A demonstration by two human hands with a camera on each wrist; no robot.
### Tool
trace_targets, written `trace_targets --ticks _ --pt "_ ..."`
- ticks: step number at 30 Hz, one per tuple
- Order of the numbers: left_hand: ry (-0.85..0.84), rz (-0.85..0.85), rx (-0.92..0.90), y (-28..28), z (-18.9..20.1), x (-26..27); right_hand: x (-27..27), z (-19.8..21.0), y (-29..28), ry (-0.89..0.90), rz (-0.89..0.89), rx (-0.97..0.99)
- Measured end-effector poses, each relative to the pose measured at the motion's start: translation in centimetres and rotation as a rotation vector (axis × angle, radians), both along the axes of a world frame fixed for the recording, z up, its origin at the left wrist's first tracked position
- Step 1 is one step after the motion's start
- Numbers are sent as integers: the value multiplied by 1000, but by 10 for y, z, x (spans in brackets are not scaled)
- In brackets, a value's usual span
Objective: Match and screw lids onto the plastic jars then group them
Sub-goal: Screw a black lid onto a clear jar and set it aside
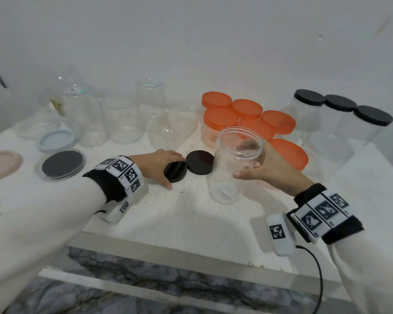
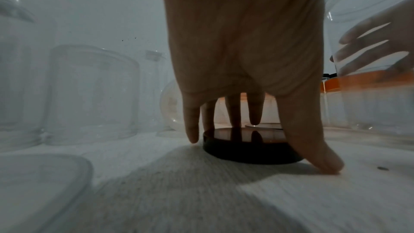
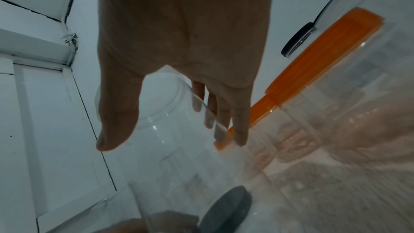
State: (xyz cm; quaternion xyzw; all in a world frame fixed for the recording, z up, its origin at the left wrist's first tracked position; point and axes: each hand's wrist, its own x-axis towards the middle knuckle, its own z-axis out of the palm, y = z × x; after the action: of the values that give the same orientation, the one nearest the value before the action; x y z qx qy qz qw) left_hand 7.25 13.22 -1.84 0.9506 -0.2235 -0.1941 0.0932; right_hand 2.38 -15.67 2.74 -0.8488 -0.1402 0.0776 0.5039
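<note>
The person is midway through pairing a lid with a jar. The right hand (image 1: 268, 165) holds a clear open jar (image 1: 234, 164) by its upper wall, thumb on the near side and fingers wrapped round the far side, just below the rim. From the head view the jar looks tipped slightly and its base seems to sit on or just above the tabletop (image 1: 173, 214); I cannot tell which.

The left hand (image 1: 156, 163) is down over the near black lid (image 1: 175, 172), which lies flat on the tabletop. The wrist view shows the grip spread round it: thumb against the lid's right edge with its tip on the tabletop, fingers reaching over the far and left edge. It reads as closing on the lid, which is not yet lifted. A second black lid (image 1: 200, 162) lies just to the right, touching or nearly touching the first, between it and the jar.

Far right stand three jars with black lids (image 1: 343, 107), already capped and grouped; the orange-lidded jars (image 1: 247, 114) cluster in the middle, and uncapped clear jars (image 1: 123, 118) stand far left.

Next, I judge, the lid must be lifted clear of its neighbour, brought level over the jar's mouth and turned while the right hand keeps the jar from spinning.
</note>
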Motion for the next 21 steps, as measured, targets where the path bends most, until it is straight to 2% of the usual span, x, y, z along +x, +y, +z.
trace_targets --ticks 4,11,13,18,21 --pt "-14 10 20 -1 -2 1 -1 -3 3 14 -6 -6" --pt "-11 58 -74 5 2 -2 -1 -11 6 35 -26 49" --pt "-57 65 -186 11 7 -6 -2 -13 6 36 -38 81" --pt "-284 66 -649 9 37 -27 -4 -19 8 24 -75 135" --pt "-342 67 -752 -5 51 -33 -4 -22 10 26 -87 169"
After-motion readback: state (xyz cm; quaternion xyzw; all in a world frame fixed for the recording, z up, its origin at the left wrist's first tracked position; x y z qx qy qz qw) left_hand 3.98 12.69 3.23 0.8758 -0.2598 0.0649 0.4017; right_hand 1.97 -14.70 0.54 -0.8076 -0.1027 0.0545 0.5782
